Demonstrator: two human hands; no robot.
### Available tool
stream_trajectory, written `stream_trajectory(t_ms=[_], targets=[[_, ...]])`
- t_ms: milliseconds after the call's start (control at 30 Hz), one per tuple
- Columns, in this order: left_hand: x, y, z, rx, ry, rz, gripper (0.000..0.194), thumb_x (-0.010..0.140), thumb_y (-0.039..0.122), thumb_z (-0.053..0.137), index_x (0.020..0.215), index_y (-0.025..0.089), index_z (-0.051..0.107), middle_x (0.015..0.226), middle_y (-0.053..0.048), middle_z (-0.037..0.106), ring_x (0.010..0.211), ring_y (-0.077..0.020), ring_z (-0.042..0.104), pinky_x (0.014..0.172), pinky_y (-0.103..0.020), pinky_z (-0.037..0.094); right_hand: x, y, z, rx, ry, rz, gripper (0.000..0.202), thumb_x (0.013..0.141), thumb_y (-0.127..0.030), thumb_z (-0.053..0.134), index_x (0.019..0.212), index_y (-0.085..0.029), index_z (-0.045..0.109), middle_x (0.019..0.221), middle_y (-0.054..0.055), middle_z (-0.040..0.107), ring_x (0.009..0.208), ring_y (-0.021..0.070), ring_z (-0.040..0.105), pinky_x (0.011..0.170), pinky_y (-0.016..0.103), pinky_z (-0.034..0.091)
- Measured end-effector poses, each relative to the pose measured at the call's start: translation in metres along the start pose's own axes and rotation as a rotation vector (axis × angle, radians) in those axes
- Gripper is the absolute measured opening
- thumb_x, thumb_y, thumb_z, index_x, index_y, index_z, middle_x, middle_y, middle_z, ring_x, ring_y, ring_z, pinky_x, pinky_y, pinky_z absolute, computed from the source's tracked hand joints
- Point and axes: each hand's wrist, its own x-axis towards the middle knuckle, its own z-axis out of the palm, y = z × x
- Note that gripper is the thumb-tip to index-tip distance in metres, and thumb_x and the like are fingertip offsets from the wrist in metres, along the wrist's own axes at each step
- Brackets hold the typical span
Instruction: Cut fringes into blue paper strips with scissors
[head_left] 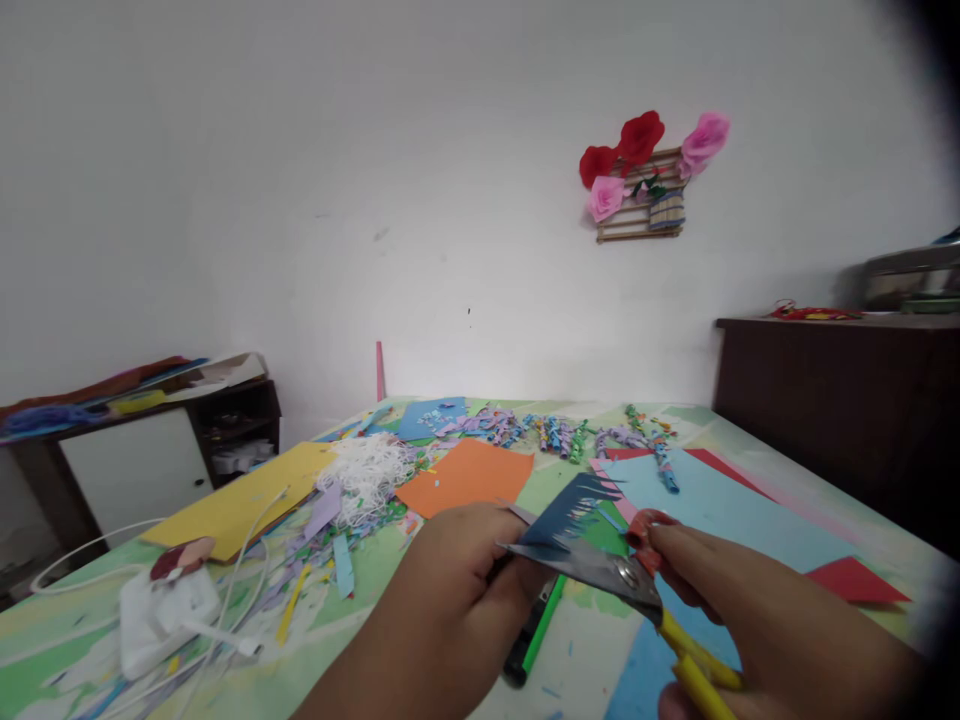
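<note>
My left hand (472,580) is closed around one end of a dark blue piece of paper (562,515), whose far edge is cut into a narrow fringe. My right hand (757,590) grips scissors (585,568) by their yellow handles. The blades point left, one lying across the front of the blue paper, close to my left fingers. At my right fingertips is a red curled piece (646,530), apparently paper; whether it is pinched is unclear. Below the blades, a green and black cutter-like tool (536,630) lies on the table, partly hidden by my left hand.
Orange (472,475), yellow (247,500) and light blue sheets (735,510) lie around. White string (371,475) and paper scraps are heaped left of centre. A white charger (161,610) with cables sits front left. Curled paper strips (555,435) line the back. A dark cabinet (840,420) stands right.
</note>
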Motion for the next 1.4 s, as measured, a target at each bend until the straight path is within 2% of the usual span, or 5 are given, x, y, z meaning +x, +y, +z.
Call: stream_trajectory(t_ms=[367,600,800,1167,1400], targets=[[0.007,-0.005,0.001,-0.408,-0.102,-0.253,0.019,0.073,0.027,0.051,0.057,0.018,0.048,0.051,0.006,0.035,0.047,-0.0084,0.029,0.042,-0.018,0.024,-0.003,-0.006,-0.002,0.019,0.046,0.056,0.047,0.050,-0.022,0.067,0.096,-0.028,0.060,0.100,0.004,0.065,0.097,0.0360,0.055,0.073,0.040,0.050],[0.011,0.004,-0.007,-0.503,-0.252,-0.323,0.021,0.067,0.019,0.049,0.049,0.017,0.040,0.046,0.007,0.032,0.043,-0.0065,0.028,0.040,-0.019,0.020,0.002,-0.003,-0.001,-0.002,0.062,0.021,0.040,0.045,-0.015,0.068,0.083,-0.027,0.061,0.092,0.004,0.065,0.095,0.0366,0.055,0.066,0.039,0.049],[0.013,0.001,-0.003,-0.620,-0.169,-0.341,0.014,0.065,0.024,0.055,0.055,0.017,0.050,0.046,0.007,0.036,0.041,-0.0057,0.030,0.039,-0.018,0.022,0.000,0.006,0.003,0.027,0.154,-0.042,0.052,0.049,-0.019,0.064,0.099,-0.025,0.053,0.105,0.006,0.061,0.094,0.0307,0.056,0.074,0.037,0.047],[0.019,-0.012,-0.001,-0.747,-0.013,-0.264,0.009,0.069,0.018,0.054,0.061,0.014,0.055,0.052,0.004,0.052,0.047,-0.0074,0.049,0.051,-0.020,0.039,0.003,0.017,0.006,0.003,0.224,-0.136,0.037,0.051,-0.021,0.057,0.088,-0.024,0.054,0.097,0.005,0.063,0.091,0.0299,0.058,0.070,0.033,0.048],[0.015,-0.004,-0.012,-0.601,-0.097,-0.320,0.009,0.062,0.016,0.050,0.053,0.016,0.050,0.045,0.007,0.042,0.040,-0.0068,0.041,0.041,-0.019,0.035,0.001,-0.009,-0.002,0.025,0.041,-0.032,0.048,0.050,-0.023,0.054,0.098,-0.025,0.055,0.097,0.003,0.066,0.086,0.0291,0.060,0.063,0.032,0.050]])
